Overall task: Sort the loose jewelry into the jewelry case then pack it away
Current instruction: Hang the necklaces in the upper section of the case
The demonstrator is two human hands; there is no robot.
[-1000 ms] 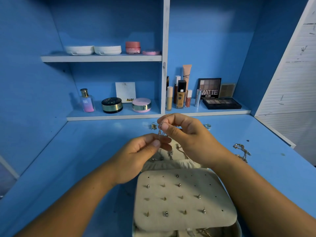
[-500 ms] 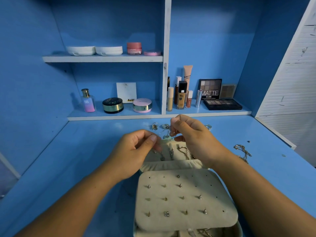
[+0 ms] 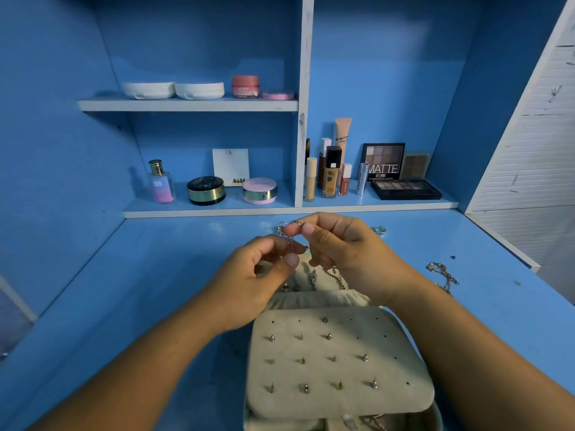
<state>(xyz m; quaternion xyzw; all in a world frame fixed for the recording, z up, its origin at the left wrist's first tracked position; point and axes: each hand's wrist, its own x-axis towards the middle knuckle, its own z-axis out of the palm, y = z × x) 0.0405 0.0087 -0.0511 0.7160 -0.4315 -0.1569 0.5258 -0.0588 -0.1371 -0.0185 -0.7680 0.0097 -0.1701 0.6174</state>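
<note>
A cream jewelry case lies open on the blue desk, its earring panel (image 3: 339, 362) studded with several small earrings and folded toward me. Behind the panel, chains (image 3: 333, 275) hang in the case's lid. My right hand (image 3: 339, 244) pinches a small ring (image 3: 299, 223) between thumb and forefinger above the case. My left hand (image 3: 258, 275) is just left of it, fingers curled, pinching a thin dangling piece (image 3: 291, 244). Loose jewelry lies on the desk: a small earring (image 3: 281, 228), a blue ring (image 3: 380, 230) and a chain (image 3: 441, 273).
Shelves at the back hold cosmetics: a perfume bottle (image 3: 161, 181), compacts (image 3: 206, 190), foundation bottles (image 3: 331, 172) and eyeshadow palettes (image 3: 404, 188). A white slatted panel (image 3: 535, 157) borders the desk on the right, and a blue wall closes the left.
Both hands have drawn slightly apart and risen a little over the case lid; the right hand now holds the ring higher, near the desk's back.
</note>
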